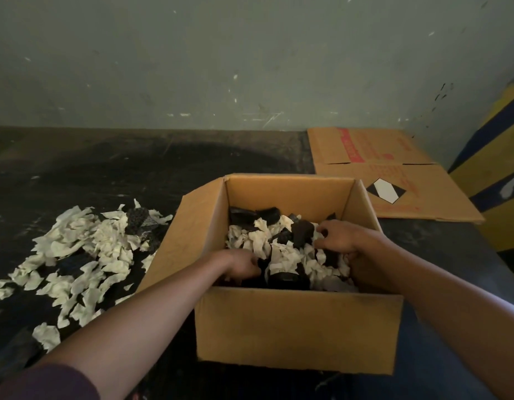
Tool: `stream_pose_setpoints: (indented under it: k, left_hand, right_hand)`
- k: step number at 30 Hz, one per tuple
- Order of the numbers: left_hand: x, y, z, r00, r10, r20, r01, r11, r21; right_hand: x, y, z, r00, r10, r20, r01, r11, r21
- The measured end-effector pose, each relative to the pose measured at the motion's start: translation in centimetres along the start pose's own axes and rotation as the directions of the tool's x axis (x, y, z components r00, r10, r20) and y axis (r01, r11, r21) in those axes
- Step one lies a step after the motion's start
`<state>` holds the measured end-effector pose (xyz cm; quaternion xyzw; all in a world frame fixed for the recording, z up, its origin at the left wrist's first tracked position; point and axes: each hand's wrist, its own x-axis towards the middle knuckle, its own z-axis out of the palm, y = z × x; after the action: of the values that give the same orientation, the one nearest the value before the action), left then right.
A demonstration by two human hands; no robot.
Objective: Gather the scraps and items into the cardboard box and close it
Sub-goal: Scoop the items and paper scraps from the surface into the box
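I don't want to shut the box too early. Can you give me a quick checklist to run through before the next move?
1. Cardboard box flaps open for loading: ok.
2. All scraps gathered: not ok; a pile of pale scraps lies on the floor to the box's left.
3. Room left in the box: ok; contents sit below the rim.
4. Left hand and right hand out of the box: not ok; both are inside it.
5. Hands empty: cannot tell; the fingers are buried in scraps.
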<state>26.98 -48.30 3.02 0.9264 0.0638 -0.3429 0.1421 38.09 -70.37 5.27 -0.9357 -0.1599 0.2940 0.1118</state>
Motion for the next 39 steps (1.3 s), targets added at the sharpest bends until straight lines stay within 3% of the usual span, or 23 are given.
stream_pose_setpoints:
  k: [2,6,10,14,18,24,29,32,35,39]
  left_hand:
    - [0.0,-0.2,-0.8,0.985,0.025,-0.168,-0.04,0.995,-0.089]
    - [-1.5,-0.2,-2.1,0.926,0.041,-0.376,-0.122,0.973,-0.194]
    - [-3.7,-1.1,-3.4,0.77,0.134,-0.624,-0.236,0.968,-0.083]
    - [-6.1,-4.1,-4.0,0.661,0.179,-0.729,-0.215,0.976,0.046]
    - [-9.1,-9.2,-3.2,0.632,0.134,-0.763,-0.174,0.984,0.029]
    - [-14.3,-20.0,0.1,0.652,-0.038,-0.757,-0.07,0.992,-0.11]
    - [-17.7,-28.7,4.4,0.648,-0.194,-0.736,-0.009,0.965,-0.261]
    - [-19.2,-33.5,8.3,0.682,-0.266,-0.682,-0.023,0.923,-0.383]
    - [-20.3,-37.6,12.7,0.727,-0.338,-0.598,0.047,0.893,-0.449]
    - [-20.0,-42.6,16.8,0.75,-0.482,-0.453,0.18,0.808,-0.561]
  right_hand:
    - [0.4,-0.3,0.5,1.0,-0.014,-0.026,0.014,1.0,-0.014]
    - [0.5,-1.7,1.5,1.0,-0.016,-0.025,0.016,1.0,0.0]
    - [0.0,-4.5,1.2,0.981,-0.055,-0.185,0.06,0.998,0.017]
    - [-1.7,-9.1,1.6,0.951,-0.086,-0.298,0.083,0.996,-0.023]
    - [-3.0,-14.1,3.2,0.938,-0.124,-0.323,0.118,0.992,-0.038]
    - [-5.1,-24.2,8.6,0.912,-0.222,-0.344,0.221,0.974,-0.044]
    - [-8.0,-32.1,14.6,0.769,-0.452,-0.452,0.476,0.877,-0.068]
    - [-8.5,-34.7,19.3,0.723,-0.552,-0.415,0.587,0.808,-0.051]
    - [-8.0,-35.3,24.3,0.75,-0.558,-0.356,0.606,0.795,0.031]
    - [-6.1,-33.6,29.7,0.854,-0.389,-0.346,0.455,0.881,0.132]
